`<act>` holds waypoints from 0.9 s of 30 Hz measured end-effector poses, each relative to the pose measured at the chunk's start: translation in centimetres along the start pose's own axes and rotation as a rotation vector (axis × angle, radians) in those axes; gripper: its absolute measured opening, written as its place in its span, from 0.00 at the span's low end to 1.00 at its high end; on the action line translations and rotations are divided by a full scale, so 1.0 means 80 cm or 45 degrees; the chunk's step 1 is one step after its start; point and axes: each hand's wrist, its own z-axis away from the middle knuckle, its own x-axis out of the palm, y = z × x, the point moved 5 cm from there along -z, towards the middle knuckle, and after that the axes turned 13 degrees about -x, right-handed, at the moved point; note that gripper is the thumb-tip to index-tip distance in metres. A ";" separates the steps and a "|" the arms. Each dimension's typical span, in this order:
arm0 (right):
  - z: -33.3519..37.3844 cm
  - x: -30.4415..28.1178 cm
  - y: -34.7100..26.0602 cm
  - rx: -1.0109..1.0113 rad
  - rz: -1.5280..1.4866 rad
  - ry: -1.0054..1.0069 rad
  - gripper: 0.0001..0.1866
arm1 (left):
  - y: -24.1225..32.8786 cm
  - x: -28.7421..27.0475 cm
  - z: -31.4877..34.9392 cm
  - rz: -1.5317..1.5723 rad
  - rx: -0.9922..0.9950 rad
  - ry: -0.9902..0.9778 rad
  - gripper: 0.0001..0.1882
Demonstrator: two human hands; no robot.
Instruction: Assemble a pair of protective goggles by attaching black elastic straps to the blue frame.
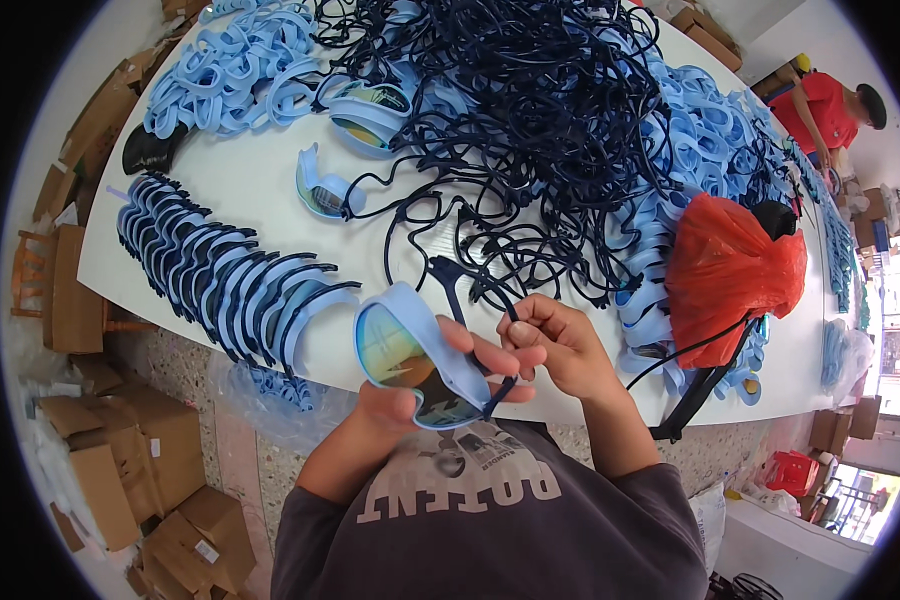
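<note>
My left hand (390, 405) is closed around a light-blue glasses front (434, 338) with mirrored yellow-green lenses, tilted above the near table edge. My right hand (568, 348) pinches a thin navy glasses frame (452, 290) just beyond it. That frame reaches down behind the blue front; whether the two parts are joined I cannot tell. A light-blue glasses front (322, 190) lies farther off on the white table, and another mirrored one (368, 115) rests behind it. A large tangle of navy frames (560, 110) fills the table's middle.
On the left stands a long row of nested blue-and-navy glasses (225, 275). Loose light-blue fronts (232, 75) lie heaped at the far left. A red plastic bag (725, 280) sits on the right. Cardboard boxes (135, 455) stand on the floor; a person in red (820, 112) is at the far right.
</note>
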 end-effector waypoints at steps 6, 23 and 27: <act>-0.008 0.000 -0.006 -0.013 0.210 0.112 0.08 | -0.011 0.019 -0.002 0.038 -0.064 -0.039 0.30; -0.045 -0.024 0.008 -0.477 0.483 0.360 0.07 | 0.008 -0.012 -0.015 -0.234 0.140 0.319 0.36; -0.036 -0.043 -0.032 -0.485 0.456 0.498 0.07 | 0.052 -0.029 -0.015 -0.264 0.202 0.687 0.34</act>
